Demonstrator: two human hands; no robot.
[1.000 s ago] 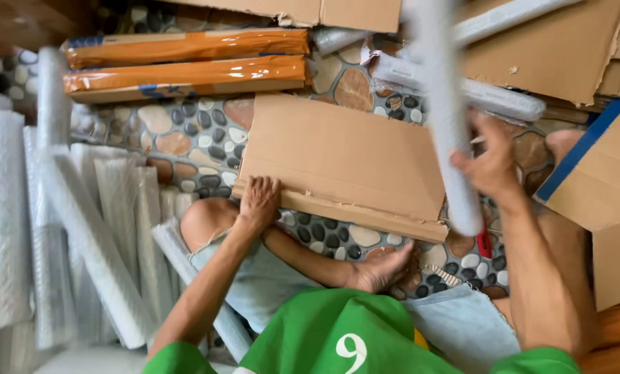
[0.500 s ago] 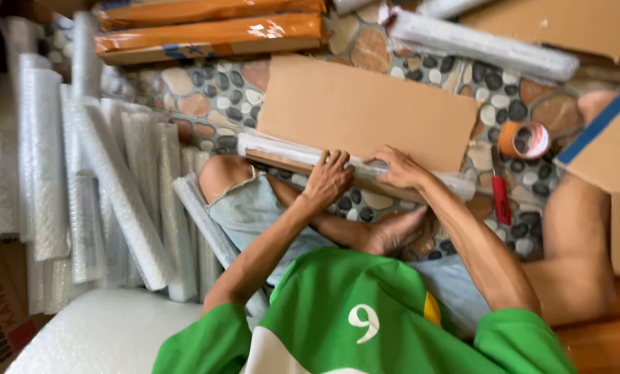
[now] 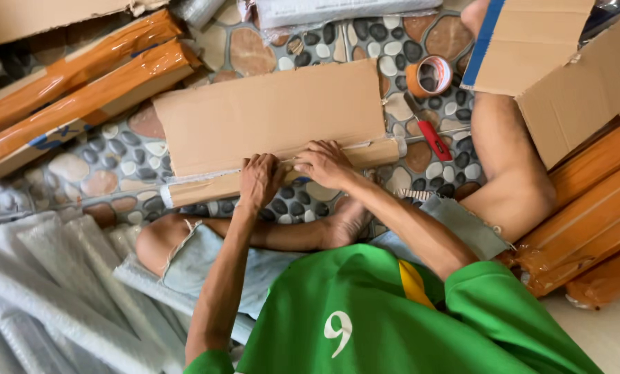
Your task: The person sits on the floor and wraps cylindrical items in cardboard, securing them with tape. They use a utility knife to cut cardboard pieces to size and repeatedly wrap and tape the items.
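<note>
There is one view only, from the camera on my head, so no second view shares any of the scene. It looks steeply down over my chest and green shirt [image 3: 365, 312], which fills the near edge, and out across the pebble-patterned floor [image 3: 109, 166] beyond my knees. It sits close: my forearms run up the middle, and both of my hands, left hand [image 3: 260, 181] and right hand [image 3: 326, 163], lie near the centre.
</note>
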